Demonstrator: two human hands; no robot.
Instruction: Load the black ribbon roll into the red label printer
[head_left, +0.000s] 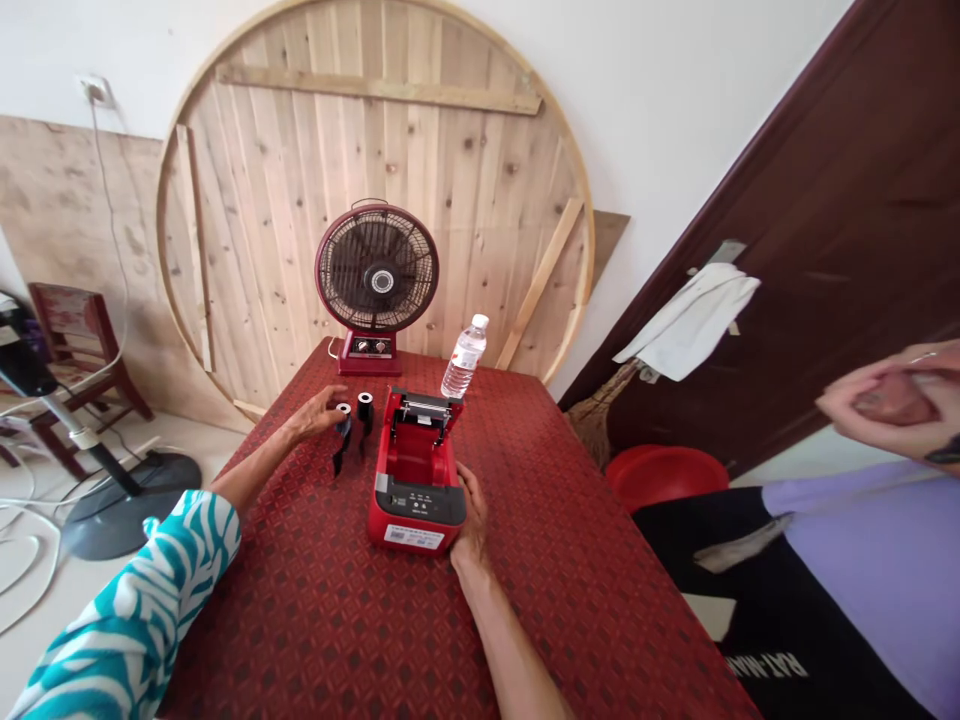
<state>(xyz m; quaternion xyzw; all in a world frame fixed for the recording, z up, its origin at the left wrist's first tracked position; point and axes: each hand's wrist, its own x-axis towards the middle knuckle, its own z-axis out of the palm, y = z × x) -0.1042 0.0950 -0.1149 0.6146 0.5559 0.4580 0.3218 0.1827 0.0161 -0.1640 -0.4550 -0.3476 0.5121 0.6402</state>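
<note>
A small red printer (415, 482) with its lid open sits on the table covered by a red patterned cloth (570, 560). My right hand (472, 515) is pressed against the printer's right side, fingers wrapped on it. My left hand (319, 412) reaches out to the left of the printer, its fingers closed on a small roll with a white top (343, 413). A second black roll (365, 406) stands just to the right of it, and a dark strip hangs or lies below the rolls.
A red table fan (376, 285) stands at the far edge, with a clear water bottle (464, 357) beside it. A round wooden board leans on the wall behind. Another person in purple sits at the right. A floor stand and a chair are at the left.
</note>
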